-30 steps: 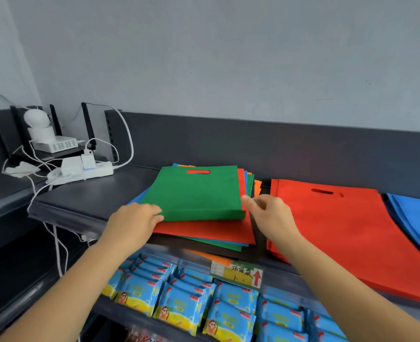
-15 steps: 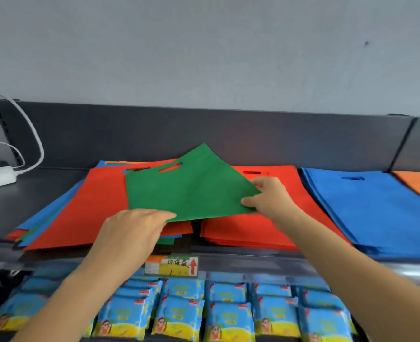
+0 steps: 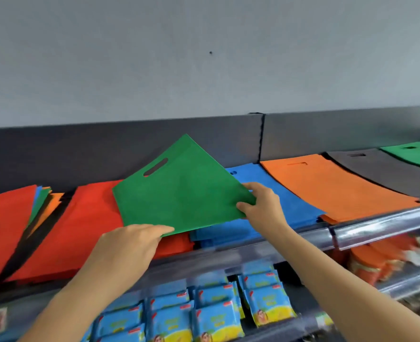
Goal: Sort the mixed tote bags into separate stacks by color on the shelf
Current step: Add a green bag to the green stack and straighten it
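Note:
A green tote bag point(image 3: 182, 191) hangs tilted above the shelf, over the red stack point(image 3: 88, 218) and the blue stack point(image 3: 285, 208). My right hand point(image 3: 260, 206) pinches its right corner. My left hand point(image 3: 130, 245) holds its lower left edge with the fingers under it. At the far left lies the mixed pile point(image 3: 11, 218), red on top with blue, green and orange edges showing. To the right lie an orange stack point(image 3: 332, 183), a grey stack point(image 3: 386, 171) and a green stack point(image 3: 413, 154).
The dark shelf has a back wall point(image 3: 80, 154) and a clear front rail point(image 3: 376, 225). Below it hang several blue snack packets point(image 3: 214, 304), and orange packages point(image 3: 376, 262) sit at the lower right.
The view has swung right. Both hands have carried the green bag rightward, from over the mixed pile and red stack to above the red and blue stacks.

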`<state>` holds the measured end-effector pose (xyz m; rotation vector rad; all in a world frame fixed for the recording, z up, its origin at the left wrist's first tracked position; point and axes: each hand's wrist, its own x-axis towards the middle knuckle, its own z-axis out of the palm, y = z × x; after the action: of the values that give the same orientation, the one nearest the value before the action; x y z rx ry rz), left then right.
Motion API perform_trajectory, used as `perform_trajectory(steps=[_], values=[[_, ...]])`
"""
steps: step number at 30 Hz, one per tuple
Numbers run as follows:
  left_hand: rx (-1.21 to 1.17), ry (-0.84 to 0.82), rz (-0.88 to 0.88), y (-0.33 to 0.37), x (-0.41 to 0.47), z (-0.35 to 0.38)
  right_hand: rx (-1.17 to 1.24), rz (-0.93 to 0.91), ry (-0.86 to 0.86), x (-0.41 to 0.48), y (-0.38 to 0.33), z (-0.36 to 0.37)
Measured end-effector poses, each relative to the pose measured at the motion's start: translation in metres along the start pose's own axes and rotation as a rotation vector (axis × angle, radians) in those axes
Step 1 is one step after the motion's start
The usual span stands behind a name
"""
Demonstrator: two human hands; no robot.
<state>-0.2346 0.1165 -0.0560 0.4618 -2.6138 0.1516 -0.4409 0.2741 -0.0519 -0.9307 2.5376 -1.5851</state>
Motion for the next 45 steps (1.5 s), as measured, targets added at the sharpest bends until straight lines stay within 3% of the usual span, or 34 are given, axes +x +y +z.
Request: perform_trajectory(steps=[13,21,32,45], values=[[-0.163,-0.177,0.0,0.237,0.105,0.038,-0.075,0.009,0.096,0.058,0.145,-0.202],[-0.258,-0.2,0.058,0.294,0.149,0.064,-0.08,0.075,0.192,0.078,0.193,-0.263],[-0.435,-0.091,0.276,0.35,0.223,0.094,-0.12,0.185,0.425,0.096,0.237,-0.325],[-0.468,-0.081,0.477,0.49,0.301,0.139,-0.106,0.264,0.59,0.122,0.326,-0.442]])
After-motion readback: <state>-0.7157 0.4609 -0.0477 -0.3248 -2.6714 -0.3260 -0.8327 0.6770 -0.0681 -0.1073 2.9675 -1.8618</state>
